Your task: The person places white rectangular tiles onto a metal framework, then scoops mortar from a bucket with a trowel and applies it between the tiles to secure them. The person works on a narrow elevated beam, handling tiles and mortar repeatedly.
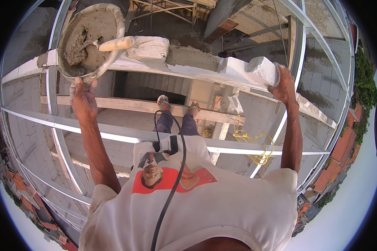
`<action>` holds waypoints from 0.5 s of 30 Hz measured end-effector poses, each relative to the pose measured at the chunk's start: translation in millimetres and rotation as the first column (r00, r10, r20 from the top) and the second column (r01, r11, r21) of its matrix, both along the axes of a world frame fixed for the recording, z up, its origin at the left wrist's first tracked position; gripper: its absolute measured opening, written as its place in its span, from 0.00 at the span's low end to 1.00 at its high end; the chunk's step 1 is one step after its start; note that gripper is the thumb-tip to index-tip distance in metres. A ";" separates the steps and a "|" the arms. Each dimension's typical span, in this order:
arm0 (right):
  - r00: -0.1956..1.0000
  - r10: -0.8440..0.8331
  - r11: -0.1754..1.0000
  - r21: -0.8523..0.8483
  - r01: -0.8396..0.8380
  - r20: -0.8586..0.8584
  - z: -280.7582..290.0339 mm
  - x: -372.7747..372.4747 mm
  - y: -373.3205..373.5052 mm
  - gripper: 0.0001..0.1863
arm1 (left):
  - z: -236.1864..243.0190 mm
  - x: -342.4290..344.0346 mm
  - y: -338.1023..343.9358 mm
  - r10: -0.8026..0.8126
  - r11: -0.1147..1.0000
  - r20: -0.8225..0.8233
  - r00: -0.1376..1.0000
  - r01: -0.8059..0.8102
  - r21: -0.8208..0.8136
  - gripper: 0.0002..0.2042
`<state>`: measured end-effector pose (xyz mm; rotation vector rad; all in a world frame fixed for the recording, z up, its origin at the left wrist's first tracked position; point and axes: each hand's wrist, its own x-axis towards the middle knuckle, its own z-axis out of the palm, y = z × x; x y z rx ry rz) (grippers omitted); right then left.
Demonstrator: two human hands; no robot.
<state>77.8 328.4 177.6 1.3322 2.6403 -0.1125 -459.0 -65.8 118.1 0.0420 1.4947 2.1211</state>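
My left hand [83,100] grips the near rim of a round basin [63,48] of wet grey mortar [88,29] at the upper left. A trowel [115,44] with a wooden handle rests in it, its handle over the right rim. My right hand [283,88] grips the end of a white block [262,71] on the narrow white ledge [186,71]. More white blocks [234,66] lie beside it, and another mortar-smeared block [146,51] sits right of the basin, with a mortared stretch [192,56] between.
My sandalled feet stand on a wooden plank [134,103] above a lower level with steps. Silver metal bars [155,136] form an open grid around me. A black cable crosses my body. A yellow cord [259,142] hangs at right. A bamboo frame [163,10] stands beyond; rooftops lie outside.
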 end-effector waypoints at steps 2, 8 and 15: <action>0.999 0.018 0.999 0.041 -0.019 0.029 15.5 -37.6 -18.5 0.51 | 5.8 6.9 5.8 0.018 1.000 -0.004 1.000 -0.018 0.009 0.11; 0.959 0.222 0.971 -0.045 -0.233 -0.175 -15.9 -145.9 -50.0 0.51 | 4.0 7.8 8.2 0.044 0.998 -0.035 0.998 -0.042 0.056 0.09; 0.923 0.313 0.932 -0.115 -0.344 -0.224 -46.3 -227.9 -69.4 0.49 | -6.7 2.3 2.3 -0.003 0.999 -0.034 0.999 0.005 0.042 0.11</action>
